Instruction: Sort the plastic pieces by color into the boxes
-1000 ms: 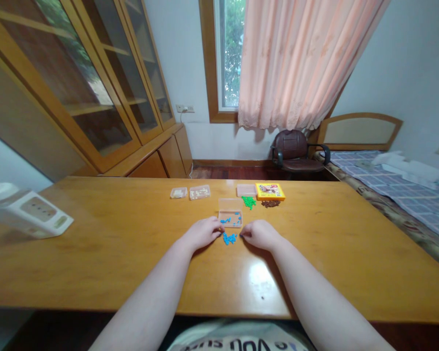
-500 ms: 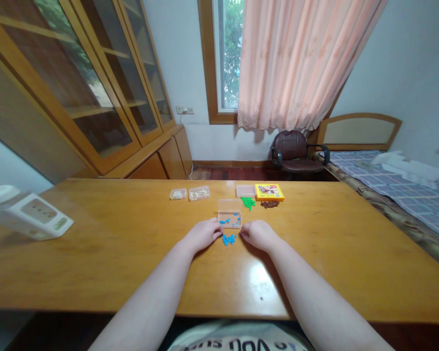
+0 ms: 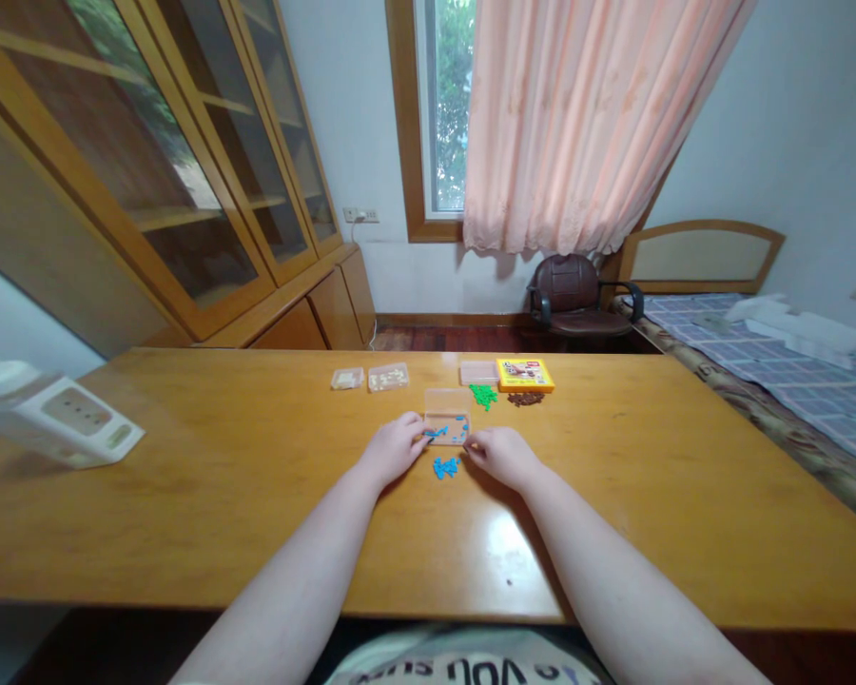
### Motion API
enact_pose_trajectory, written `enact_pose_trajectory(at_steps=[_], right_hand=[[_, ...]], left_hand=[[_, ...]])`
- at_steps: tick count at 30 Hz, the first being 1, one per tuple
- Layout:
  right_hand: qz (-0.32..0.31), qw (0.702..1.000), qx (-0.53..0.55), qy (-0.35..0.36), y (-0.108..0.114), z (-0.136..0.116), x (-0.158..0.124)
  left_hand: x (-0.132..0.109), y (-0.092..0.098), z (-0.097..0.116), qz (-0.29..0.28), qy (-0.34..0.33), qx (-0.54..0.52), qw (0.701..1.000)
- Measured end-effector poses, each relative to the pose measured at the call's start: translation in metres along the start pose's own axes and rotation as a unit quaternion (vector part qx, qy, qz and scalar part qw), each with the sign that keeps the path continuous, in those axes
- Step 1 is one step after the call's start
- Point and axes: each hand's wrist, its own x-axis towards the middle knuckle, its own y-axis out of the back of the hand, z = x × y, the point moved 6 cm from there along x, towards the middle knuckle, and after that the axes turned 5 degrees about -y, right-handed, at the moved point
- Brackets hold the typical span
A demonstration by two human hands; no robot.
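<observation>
A clear plastic box [image 3: 448, 443] with its lid raised stands in the middle of the table, several small blue pieces inside. My left hand [image 3: 398, 447] is at its left front corner, fingers pinched over the rim; blue shows at the fingertips, but which piece they grip is too small to tell. Beside the right front corner is my right hand [image 3: 500, 455], its thumb and fingers closed together. Whatever it holds is hidden. Just in front of the box, between my wrists, lies a small pile of blue pieces [image 3: 446, 467].
Behind the box are a green pile [image 3: 483, 396], a brown pile [image 3: 526, 400], a yellow picture box [image 3: 526, 375] and another clear case [image 3: 477, 372]. Two clear boxes with pale pieces, one of them this box [image 3: 388, 378], sit further left. A white device [image 3: 78, 423] stands at the table's left.
My left hand has moved forward from beside the blue pile to the box's left front corner. My right hand has shifted slightly forward and left, closer to the box.
</observation>
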Motion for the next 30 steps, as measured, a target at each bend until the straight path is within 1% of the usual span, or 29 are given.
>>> enact_pose_trajectory(at_steps=[2,4,6,8,10,14,18,23,30], right_hand=[[0.037,0.999,0.017,-0.01,0.0,0.002,0.001],[0.067,0.997,0.032,-0.025,0.001,0.004,0.002],[0.075,0.995,0.049,-0.037,0.002,0.005,0.003],[0.064,0.995,0.068,-0.031,0.004,0.004,0.003],[0.037,0.996,0.079,-0.008,0.005,0.0,0.001],[-0.033,0.996,0.073,0.031,0.002,-0.007,-0.004],[-0.07,0.995,0.052,0.052,-0.002,-0.012,-0.005],[-0.072,0.996,0.001,0.048,-0.002,-0.017,-0.004],[-0.074,0.996,-0.027,0.042,-0.002,-0.02,-0.004]], left_hand=[[-0.001,-0.003,0.006,-0.029,-0.03,-0.005,0.999],[-0.002,-0.004,0.011,-0.045,-0.048,-0.009,0.998],[-0.003,-0.004,0.013,-0.049,-0.053,-0.012,0.997],[-0.003,-0.005,0.014,-0.055,-0.058,-0.014,0.997],[-0.004,-0.006,0.014,-0.067,-0.065,-0.019,0.995],[-0.005,-0.009,0.011,-0.089,-0.061,-0.024,0.994],[-0.005,-0.014,0.01,-0.106,-0.06,-0.021,0.992],[-0.004,-0.016,0.01,-0.103,-0.053,-0.012,0.993],[-0.003,-0.015,0.01,-0.099,-0.049,-0.007,0.994]])
